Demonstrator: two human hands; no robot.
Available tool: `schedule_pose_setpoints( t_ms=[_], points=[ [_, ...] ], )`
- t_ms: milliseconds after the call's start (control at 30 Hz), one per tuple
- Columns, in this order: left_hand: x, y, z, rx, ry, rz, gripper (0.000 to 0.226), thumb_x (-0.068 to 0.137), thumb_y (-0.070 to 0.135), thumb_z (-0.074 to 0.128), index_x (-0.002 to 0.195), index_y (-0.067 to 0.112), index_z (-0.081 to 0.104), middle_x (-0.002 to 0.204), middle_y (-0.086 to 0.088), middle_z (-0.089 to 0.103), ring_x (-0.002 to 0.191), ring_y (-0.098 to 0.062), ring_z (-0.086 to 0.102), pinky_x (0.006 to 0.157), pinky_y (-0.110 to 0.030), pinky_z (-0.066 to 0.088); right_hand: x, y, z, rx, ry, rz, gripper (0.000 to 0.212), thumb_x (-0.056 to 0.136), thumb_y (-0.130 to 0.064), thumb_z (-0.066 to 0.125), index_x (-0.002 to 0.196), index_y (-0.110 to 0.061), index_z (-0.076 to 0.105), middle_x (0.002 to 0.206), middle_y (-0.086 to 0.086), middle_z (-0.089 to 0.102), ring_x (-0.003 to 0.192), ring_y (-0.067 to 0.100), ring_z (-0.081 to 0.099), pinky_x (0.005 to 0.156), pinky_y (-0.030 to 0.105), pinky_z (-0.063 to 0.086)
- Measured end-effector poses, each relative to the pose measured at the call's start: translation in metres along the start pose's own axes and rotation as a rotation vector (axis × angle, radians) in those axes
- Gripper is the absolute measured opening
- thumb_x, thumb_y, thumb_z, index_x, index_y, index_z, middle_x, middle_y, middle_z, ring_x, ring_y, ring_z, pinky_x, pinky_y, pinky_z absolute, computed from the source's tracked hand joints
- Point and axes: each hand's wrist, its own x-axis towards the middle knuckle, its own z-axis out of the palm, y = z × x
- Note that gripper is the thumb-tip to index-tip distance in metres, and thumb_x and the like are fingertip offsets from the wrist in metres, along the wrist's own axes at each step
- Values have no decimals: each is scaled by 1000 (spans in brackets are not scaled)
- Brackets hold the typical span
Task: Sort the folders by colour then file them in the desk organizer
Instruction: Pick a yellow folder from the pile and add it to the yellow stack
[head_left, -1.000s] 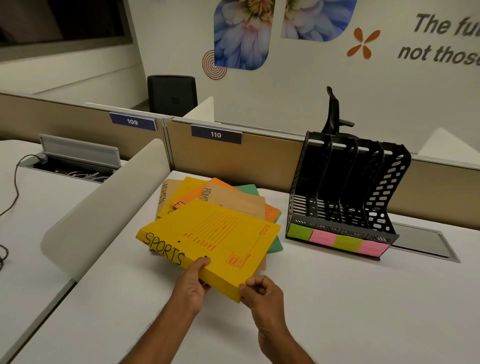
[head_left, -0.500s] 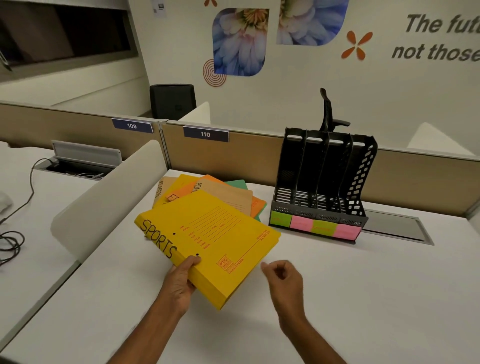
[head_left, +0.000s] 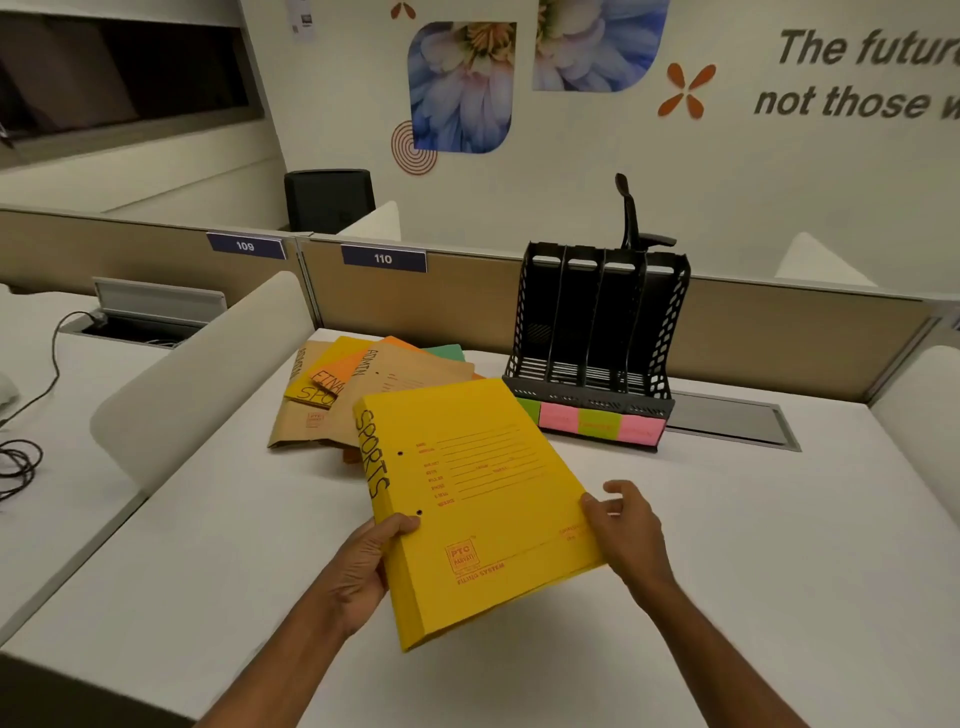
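Observation:
A yellow folder marked SPORTS (head_left: 478, 499) is held above the white desk (head_left: 753, 571). My left hand (head_left: 363, 566) grips its spine edge, thumb on top. My right hand (head_left: 631, 530) holds its right edge, thumb on the cover and fingers curled behind. Behind it lies a fanned pile of folders (head_left: 374, 384): brown ones marked ADMIN, another yellow, an orange, and a green at the back. A black desk organizer (head_left: 597, 338) with several upright slots stands at the back right, with green and pink labels (head_left: 597, 426) along its front.
A curved white divider (head_left: 208, 384) runs along the desk's left side. Tan partition panels numbered 109 and 110 close the back. A grey cable hatch (head_left: 727, 421) lies right of the organizer. Cables (head_left: 21, 462) trail on the neighbouring desk at left.
The yellow SPORTS folder has come off the pile toward me and turned more upright. My right hand, which had let go, now holds its right edge again.

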Motion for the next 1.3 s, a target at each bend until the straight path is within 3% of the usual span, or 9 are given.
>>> schedule_pose_setpoints(
  t_ms=[100, 233, 367, 467, 567, 700, 967, 1133, 1300],
  points=[
    [-2, 0, 3, 85, -113, -42, 51, 80, 17, 72, 129, 20, 59, 122, -10, 72, 110, -33, 69, 89, -48, 56, -2, 8, -7, 37, -66, 93, 41, 95, -39, 60, 128, -15, 56, 126, 12, 62, 99, 23, 60, 80, 38, 51],
    [2, 2, 8, 209, -263, -105, 62, 80, 24, 78, 136, 20, 54, 128, -10, 69, 114, -31, 68, 87, -45, 59, -9, 19, -11, 113, -121, 172, 41, 96, -35, 61, 128, -10, 59, 129, 14, 61, 102, 28, 62, 84, 39, 51],
    [9, -6, 16, 290, -341, -125, 64, 83, 33, 75, 140, 21, 49, 132, -9, 67, 120, -32, 65, 101, -52, 51, -23, 36, -11, 219, -19, 217, 38, 95, -32, 63, 125, -8, 61, 129, 16, 62, 101, 29, 62, 85, 41, 52],
    [12, -18, 27, 348, -357, -145, 55, 89, 40, 68, 138, 25, 50, 129, -7, 68, 118, -30, 66, 104, -54, 49, -32, 52, -12, 255, 66, 246, 42, 95, -34, 63, 127, -8, 60, 129, 15, 62, 107, 33, 62, 93, 49, 53],
    [13, -30, 46, 520, -373, -133, 56, 88, 52, 60, 138, 30, 47, 127, 1, 70, 111, -21, 70, 90, -41, 59, -38, 68, -22, 277, 146, 255, 44, 94, -34, 64, 128, -7, 61, 127, 16, 63, 108, 35, 63, 96, 53, 52],
    [16, -52, 77, 742, -398, -137, 67, 83, 61, 55, 140, 29, 40, 126, 8, 67, 107, -14, 70, 77, -27, 59, -43, 91, -48, 267, 260, 243, 45, 94, -31, 65, 132, -8, 58, 130, 17, 62, 111, 36, 62, 96, 51, 52],
    [19, -112, 170, 854, -502, -151, 43, 100, 45, 48, 139, 28, 41, 125, 9, 62, 106, -8, 66, 70, -22, 57, -44, 152, -131, 157, 415, 243, 48, 93, -36, 66, 135, -14, 55, 128, 18, 62, 112, 36, 61, 95, 51, 51],
    [18, -154, 231, 925, -541, -165, 36, 102, 43, 46, 136, 30, 44, 128, 3, 62, 107, -13, 65, 77, -27, 57, -39, 197, -183, 81, 476, 267, 48, 93, -37, 66, 134, -15, 56, 125, 18, 65, 109, 38, 62, 92, 49, 50],
    [18, -195, 276, 991, -572, -169, 36, 103, 42, 45, 137, 31, 45, 115, 7, 65, 99, -13, 67, 73, -24, 55, -35, 239, -221, 21, 522, 299, 49, 92, -37, 66, 133, -13, 57, 122, 18, 66, 107, 39, 62, 90, 50, 51]
  ],
)
